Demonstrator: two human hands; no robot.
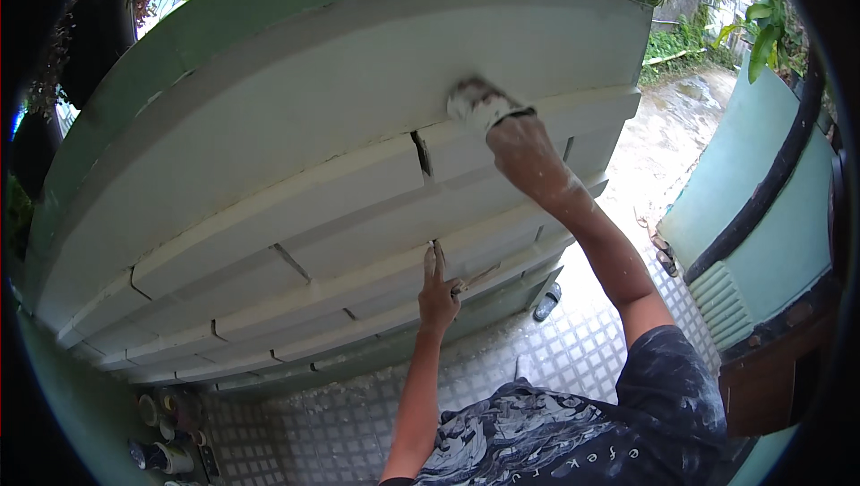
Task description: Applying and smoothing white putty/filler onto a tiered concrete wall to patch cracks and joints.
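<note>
My right hand [527, 153] is raised against the upper part of a white wall [376, 56]. It is closed on a blurred, dark pad smeared with white [475, 103], its exact kind unclear, at the wall's smooth upper band. Lower and to the left, my left hand [437, 296] has two fingers stretched up with their tips at a ledge of the wall. Its other fingers curl around a thin, pale stick-like tool [479, 280] that points right. White dust or paint marks my right wrist.
Stepped ledges with dark vertical grooves [421, 154] run across the wall under a green top edge [296, 16]. Below lies a patterned tile floor [349, 432]. Containers [170, 457] stand at lower left. A sandal [546, 301] and a pale green panel [743, 172] are on the right.
</note>
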